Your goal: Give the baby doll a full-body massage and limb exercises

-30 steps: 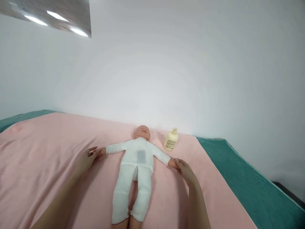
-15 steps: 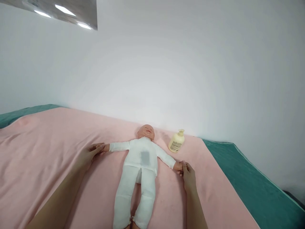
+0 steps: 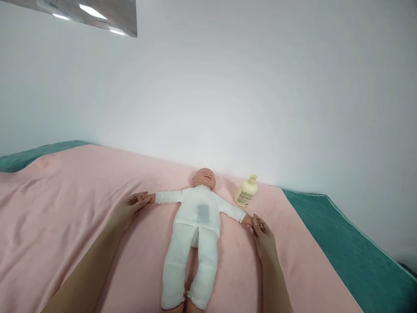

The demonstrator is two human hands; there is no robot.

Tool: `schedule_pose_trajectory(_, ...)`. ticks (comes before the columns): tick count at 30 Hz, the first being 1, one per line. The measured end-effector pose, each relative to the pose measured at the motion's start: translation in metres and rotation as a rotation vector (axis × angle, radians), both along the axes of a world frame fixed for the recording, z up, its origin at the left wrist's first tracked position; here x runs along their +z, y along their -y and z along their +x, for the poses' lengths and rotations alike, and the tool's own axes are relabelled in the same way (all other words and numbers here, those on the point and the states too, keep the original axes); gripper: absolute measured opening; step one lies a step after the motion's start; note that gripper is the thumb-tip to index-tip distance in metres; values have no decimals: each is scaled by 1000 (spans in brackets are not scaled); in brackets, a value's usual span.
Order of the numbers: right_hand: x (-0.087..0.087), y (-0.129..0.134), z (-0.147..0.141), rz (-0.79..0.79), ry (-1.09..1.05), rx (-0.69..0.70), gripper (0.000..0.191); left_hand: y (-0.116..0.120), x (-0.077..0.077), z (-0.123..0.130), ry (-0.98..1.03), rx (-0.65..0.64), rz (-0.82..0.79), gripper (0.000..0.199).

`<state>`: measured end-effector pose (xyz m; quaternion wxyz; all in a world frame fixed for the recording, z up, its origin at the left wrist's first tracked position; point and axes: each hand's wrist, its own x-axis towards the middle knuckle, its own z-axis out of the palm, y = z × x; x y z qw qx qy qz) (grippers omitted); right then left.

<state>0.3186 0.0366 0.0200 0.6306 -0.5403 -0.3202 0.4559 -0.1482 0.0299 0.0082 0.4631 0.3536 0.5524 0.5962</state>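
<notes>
A baby doll (image 3: 198, 213) with a white cloth body and a grey patch on its chest lies face up, arms spread wide. My left hand (image 3: 132, 208) is closed on the doll's hand at the left, thumb and fingers pinching it. On the other side, my right hand (image 3: 263, 232) grips the doll's other hand between thumb and fingers. A pale yellow pump bottle (image 3: 246, 192) stands beside the doll's head, above the arm that my right hand holds.
The doll and bottle rest on a pink blanket (image 3: 107, 174) with creases at the left. Green surface (image 3: 345, 243) shows at the right and far left. A white wall (image 3: 208, 87) rises behind, with a reflective panel (image 3: 110, 15) at upper left.
The whole view has shifted slightly, so the doll and bottle appear a little further right and higher. Both hands still hold the doll's hands, with my right fingers slightly more spread around it.
</notes>
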Motion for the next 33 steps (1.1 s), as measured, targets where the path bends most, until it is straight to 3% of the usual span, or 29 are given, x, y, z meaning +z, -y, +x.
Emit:
schedule_pose_trajectory(5,-2,0,1,-15,154,-19,57,-1,-2,0,23,-1,-10,59)
schedule_pose_trajectory(11,6,3,-10,-13,243,-107,49,-3,-4,-1,55,-13,5,58)
schedule_pose_trajectory(16,3,2,-8,11,198,-110,59,-8,-9,-5,81,24,0,58)
schedule_pose_trajectory(20,0,-1,-4,39,40,-77,63,-9,-11,-8,108,-9,4,60)
schedule_pose_trajectory(25,4,-1,-8,39,4,-71,61,-3,-5,-4,61,-41,-1,69)
schedule_pose_trajectory(29,8,3,-13,23,130,-103,55,5,3,2,-72,3,-5,66)
schedule_pose_trajectory(33,12,7,-15,13,248,-104,49,7,5,5,-82,15,-32,60)
